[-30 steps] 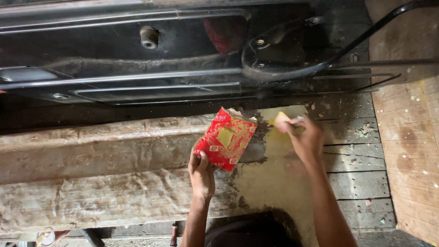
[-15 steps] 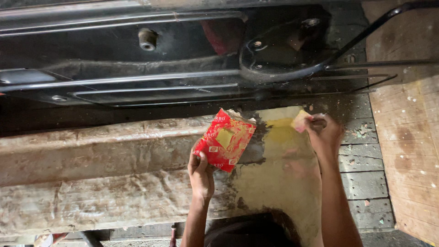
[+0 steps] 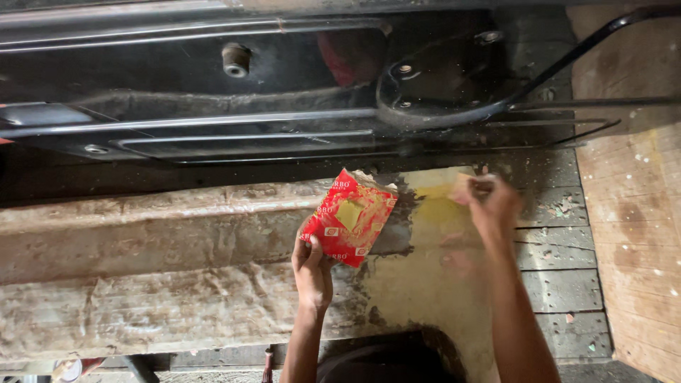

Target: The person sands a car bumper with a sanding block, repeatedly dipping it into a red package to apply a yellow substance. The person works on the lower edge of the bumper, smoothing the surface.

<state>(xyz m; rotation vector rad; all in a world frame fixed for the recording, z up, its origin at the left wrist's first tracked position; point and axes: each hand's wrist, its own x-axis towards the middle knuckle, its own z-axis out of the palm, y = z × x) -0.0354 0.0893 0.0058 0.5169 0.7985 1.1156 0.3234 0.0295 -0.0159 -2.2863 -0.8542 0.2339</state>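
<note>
Holding a red packet by its lower corner, the left hand keeps its fingers closed on the wrapper above a worn wooden bench. The packet's torn top edge points up and to the right. Just to its right, the right hand pinches a small pale piece between closed fingers, over a yellow-stained patch of the bench. Beyond the bench lies a black metal frame with bolts and bent rods. A plywood sheet stands at the far right.
</note>
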